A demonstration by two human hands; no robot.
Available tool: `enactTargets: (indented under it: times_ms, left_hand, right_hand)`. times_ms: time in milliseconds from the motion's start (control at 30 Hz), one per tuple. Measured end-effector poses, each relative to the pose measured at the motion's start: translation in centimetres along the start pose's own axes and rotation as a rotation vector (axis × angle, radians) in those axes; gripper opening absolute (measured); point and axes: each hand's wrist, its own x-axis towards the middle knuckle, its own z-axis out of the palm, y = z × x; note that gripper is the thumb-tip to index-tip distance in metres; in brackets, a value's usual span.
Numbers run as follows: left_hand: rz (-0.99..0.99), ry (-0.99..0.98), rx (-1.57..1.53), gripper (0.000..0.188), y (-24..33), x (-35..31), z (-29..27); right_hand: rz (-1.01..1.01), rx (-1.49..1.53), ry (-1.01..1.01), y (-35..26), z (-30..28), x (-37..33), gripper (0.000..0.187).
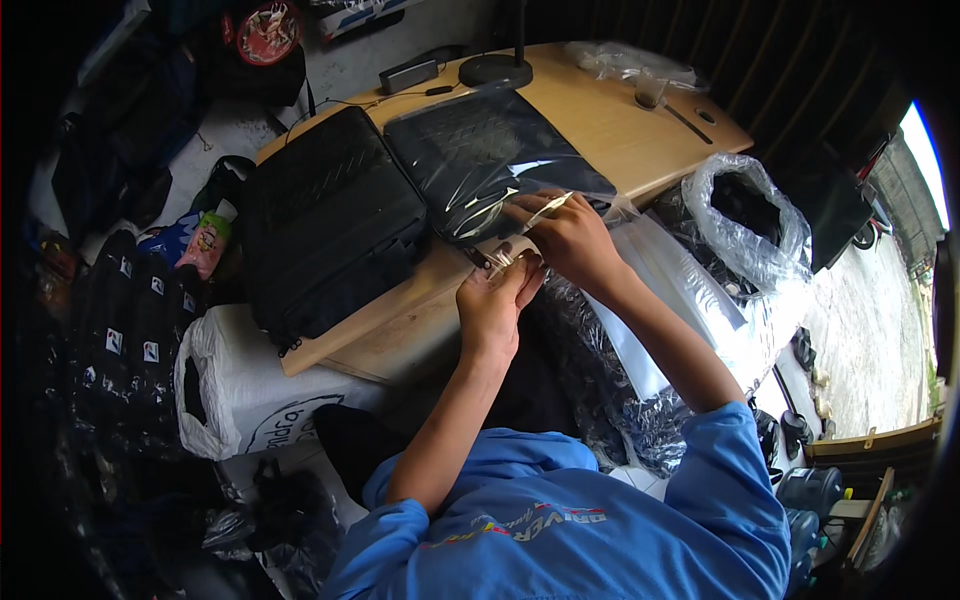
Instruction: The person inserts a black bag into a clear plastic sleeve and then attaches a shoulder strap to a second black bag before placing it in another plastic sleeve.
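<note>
The wrapped bag (480,150) lies on the bench (640,155) at 11 o'clock from both hands, long axis roughly 9-to-3. The right hand (575,235) is nearer, fingers curled on clear film; the left hand (490,305) pinches film. A black bag (335,215) crowds its 8 o'clock; a lamp base (495,71), 12.

On the table (665,150) we are seeing a first bag (330,215) lying left of a second bag (465,145) inside plastic (545,168), a stand (496,71) behind it, and a cup (649,93) farther right.
</note>
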Motion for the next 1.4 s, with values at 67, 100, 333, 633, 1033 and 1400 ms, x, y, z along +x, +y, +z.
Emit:
enactTargets:
  times_ms: [67, 100, 333, 633, 1033, 1400]
  left_hand:
    - [-0.01, -0.004, 0.003, 0.022, 0.4, -0.3, 0.3]
    - [-0.021, -0.005, 0.005, 0.025, 0.6, -0.5, 0.5]
    - [0.017, -0.113, 0.077, 0.03, 1.9, -2.6, 2.7]
    - [-0.013, -0.195, 0.206, 0.038, 1.0, -3.8, 3.5]
    - [-0.114, -0.11, 0.127, 0.042, 0.0, -4.3, 0.6]
    - [-0.31, -0.078, -0.012, 0.078, 1.7, -5.3, -4.1]
  right_hand:
    - [0.002, -0.05, 0.005, 0.0, 0.1, 0.5, 0.039]
    - [0.004, -0.099, 0.007, 0.0, 0.0, 0.8, 0.037]
    - [0.018, -0.043, -0.015, -0.1, -1.7, 2.6, 0.033]
    - [-0.056, 0.057, -0.113, 1.3, -2.3, 3.0, 0.023]
    - [-0.098, 0.092, -0.08, 2.6, 0.0, 0.2, 0.027]
    - [0.279, 0.108, -0.348, 4.7, -5.4, -6.9, 0.048]
